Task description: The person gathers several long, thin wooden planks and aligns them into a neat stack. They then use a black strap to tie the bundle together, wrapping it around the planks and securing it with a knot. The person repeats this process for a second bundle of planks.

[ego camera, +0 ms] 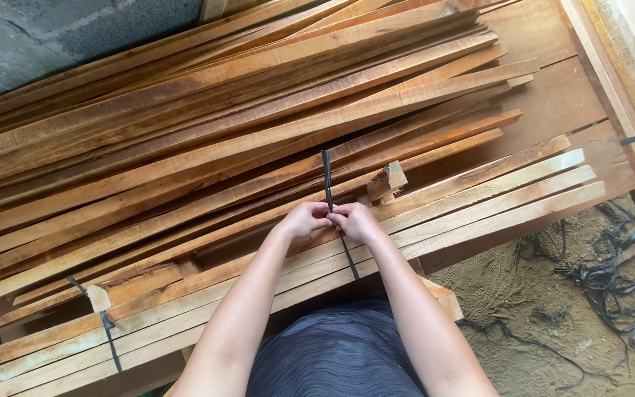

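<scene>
My left hand [304, 220] and my right hand [356, 220] meet knuckle to knuckle over a bundle of pale wooden slats [494, 202]. Both pinch a thin black strap [327, 176] that runs from above the hands down across the slats to the near edge. The strap's upper end stands up over the wood. My fingers are curled closed on it, so the exact spot where the strap is held is hidden.
A big loose pile of long reddish-brown slats [207, 117] lies behind the bundle. A short wood block [386, 180] sits by my hands. A second black strap [106, 323] binds the bundle at left. Tangled black strapping [611, 279] lies on sandy ground at right.
</scene>
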